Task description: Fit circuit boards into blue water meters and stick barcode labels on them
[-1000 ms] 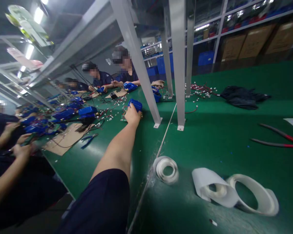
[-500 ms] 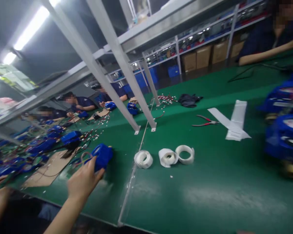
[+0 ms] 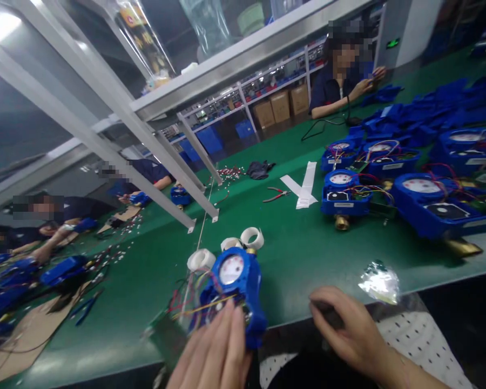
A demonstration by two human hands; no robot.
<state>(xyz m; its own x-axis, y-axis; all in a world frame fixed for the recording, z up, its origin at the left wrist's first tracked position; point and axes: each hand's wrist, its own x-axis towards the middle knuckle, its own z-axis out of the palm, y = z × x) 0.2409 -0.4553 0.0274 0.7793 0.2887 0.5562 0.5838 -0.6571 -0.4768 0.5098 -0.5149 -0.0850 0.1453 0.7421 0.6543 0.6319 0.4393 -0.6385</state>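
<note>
A blue water meter (image 3: 231, 270) with a round white dial and loose coloured wires is close in front of me at the table's near edge. My left hand (image 3: 216, 351) grips its lower part, with the fingers laid over the wired compartment; the thumb is hidden. From the meter's left side a green circuit board (image 3: 168, 332) hangs on the wires. My right hand (image 3: 348, 327) is apart from the meter, near the table edge, its fingers loosely curled away from the thumb and nothing visible between them. A clear plastic bag (image 3: 379, 282) lies just beyond it.
Rolls of white labels (image 3: 200, 260) stand behind the meter. Pliers (image 3: 276, 194) and white label strips (image 3: 306, 186) lie farther back. Several wired meters (image 3: 344, 193) fill the right side. Metal posts (image 3: 178, 202) rise from the table. Co-workers sit across and to the left.
My view has swung right. The blue meter, held by a hand at the left before, is now close before me under my left hand. My right hand has come into view.
</note>
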